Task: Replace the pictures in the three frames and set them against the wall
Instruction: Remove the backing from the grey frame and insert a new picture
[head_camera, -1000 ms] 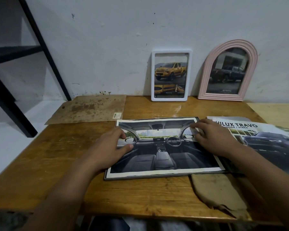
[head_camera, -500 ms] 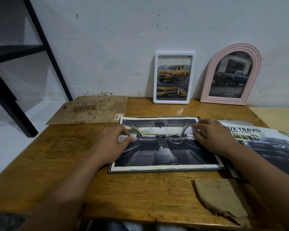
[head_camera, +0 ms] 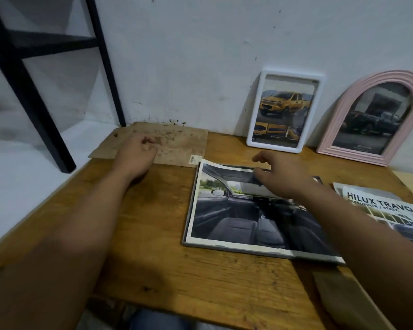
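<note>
A grey frame (head_camera: 224,245) lies flat on the wooden tabletop (head_camera: 153,258), and a picture of a car interior (head_camera: 227,210) lies on top of it. The far left corner of the picture is a little lifted. The right hand (head_camera: 279,175) is over the far edge of the picture with fingers loosely curled; I cannot tell if it pinches the paper or only touches it. The left hand (head_camera: 136,153) is over a brown backing board (head_camera: 177,144) at the far left of the tabletop, fingers bent, holding nothing. A white frame (head_camera: 285,110) with a yellow truck picture and a pink arched frame (head_camera: 374,117) with a dark truck picture lean on the wall (head_camera: 200,55). A brochure (head_camera: 377,208) lies at the right, and a brown cloth (head_camera: 343,301) at the near right edge.
</note>
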